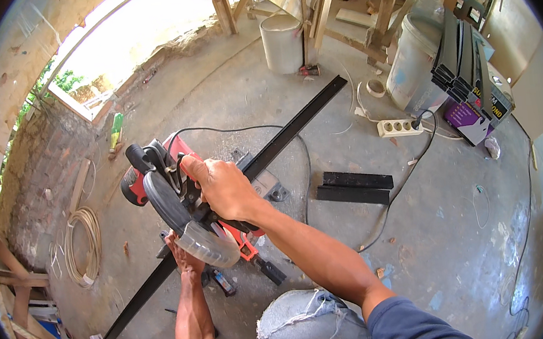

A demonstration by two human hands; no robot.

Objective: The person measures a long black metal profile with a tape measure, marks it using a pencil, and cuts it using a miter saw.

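Observation:
A red and black miter saw stands on the concrete floor in front of me. My right hand is closed round its handle on top. A long black channel bar runs diagonally through the saw, from the lower left to the upper right. My left hand grips the bar just left of the saw, beside the clear blade guard, which hides part of its fingers. Two short black channel pieces lie on the floor to the right. The blade itself is mostly hidden.
A power cord curves from a white power strip. Behind stand a white bucket and a larger drum. Black strips lean on a purple box. At left lie a cable coil and a green bottle.

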